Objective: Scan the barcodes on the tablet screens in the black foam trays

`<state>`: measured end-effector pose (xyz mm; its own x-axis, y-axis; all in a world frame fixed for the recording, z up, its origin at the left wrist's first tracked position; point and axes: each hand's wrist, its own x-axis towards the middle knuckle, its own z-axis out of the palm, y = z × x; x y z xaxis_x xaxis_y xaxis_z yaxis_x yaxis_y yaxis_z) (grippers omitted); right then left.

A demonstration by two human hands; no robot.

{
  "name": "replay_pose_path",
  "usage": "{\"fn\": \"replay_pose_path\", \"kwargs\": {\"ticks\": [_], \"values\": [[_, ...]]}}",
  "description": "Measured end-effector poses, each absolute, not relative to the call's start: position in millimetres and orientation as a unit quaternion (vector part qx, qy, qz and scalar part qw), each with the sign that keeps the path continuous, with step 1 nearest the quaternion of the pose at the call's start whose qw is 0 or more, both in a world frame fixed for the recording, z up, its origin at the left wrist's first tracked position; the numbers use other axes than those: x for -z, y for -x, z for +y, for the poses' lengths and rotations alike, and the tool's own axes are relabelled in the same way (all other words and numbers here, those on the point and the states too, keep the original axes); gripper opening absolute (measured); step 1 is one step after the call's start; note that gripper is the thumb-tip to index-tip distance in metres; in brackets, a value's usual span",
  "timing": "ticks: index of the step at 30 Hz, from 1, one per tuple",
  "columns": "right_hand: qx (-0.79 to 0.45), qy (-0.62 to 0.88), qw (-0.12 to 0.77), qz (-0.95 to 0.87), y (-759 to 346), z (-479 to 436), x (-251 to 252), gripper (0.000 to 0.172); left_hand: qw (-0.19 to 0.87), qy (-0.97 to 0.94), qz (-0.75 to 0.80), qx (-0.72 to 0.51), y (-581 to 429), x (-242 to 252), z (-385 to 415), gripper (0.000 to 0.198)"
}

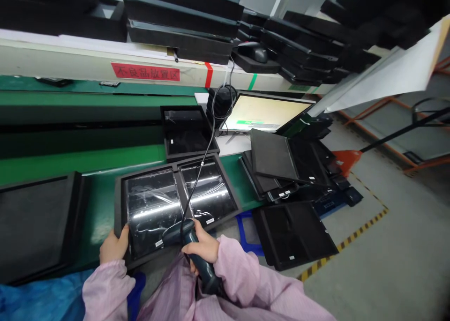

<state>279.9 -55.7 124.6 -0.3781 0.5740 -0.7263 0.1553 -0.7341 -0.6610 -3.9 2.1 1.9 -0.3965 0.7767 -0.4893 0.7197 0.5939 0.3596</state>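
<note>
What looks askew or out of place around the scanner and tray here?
The black panels right of the two-slot tray lie in a crooked, overlapping heap, one panel overhanging toward the floor. The right hand grips the scanner; the left hand holds the tray's corner.

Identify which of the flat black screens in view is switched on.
The monitor standing behind the green belt: it alone glows pale yellow; the rest are dark.

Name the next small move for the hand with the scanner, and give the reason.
Probably tilt the scanner in the right hand toward the small white label on the left wrapped panel. Its head sits just over the tray's near edge, and the left hand grips that tray's corner.
</note>
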Motion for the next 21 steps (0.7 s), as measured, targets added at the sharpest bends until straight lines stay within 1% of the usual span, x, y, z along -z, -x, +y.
{"fn": "replay_pose_path", "kwargs": {"ticks": [7,12,13,16,18,19,21], "values": [[-0.734,0.545,0.154,-0.375,-307,-63,-120,0.091,0.323,-0.439,0.837,-0.042,2,-7,3,0.074],[-0.691,0.57,0.244,-0.371,-356,-70,-118,0.098,0.322,-0.434,0.839,-0.062,-1,-8,1,0.071],[-0.675,0.583,0.264,-0.367,-370,-71,-118,0.095,0.321,-0.435,0.839,-0.064,-2,-8,0,0.07],[-0.591,0.647,0.334,-0.346,-414,-69,-113,0.075,0.317,-0.431,0.843,-0.059,-5,-12,1,0.069],[-0.553,0.673,0.381,-0.308,-441,-65,-105,0.066,0.316,-0.427,0.846,-0.052,-5,-15,2,0.069],[-0.555,0.672,0.396,-0.289,-452,-61,-100,0.064,0.316,-0.425,0.847,-0.051,-4,-16,2,0.069],[-0.592,0.646,0.397,-0.272,-465,-53,-89,0.063,0.324,-0.425,0.843,-0.063,-1,-15,0,0.067]]}}
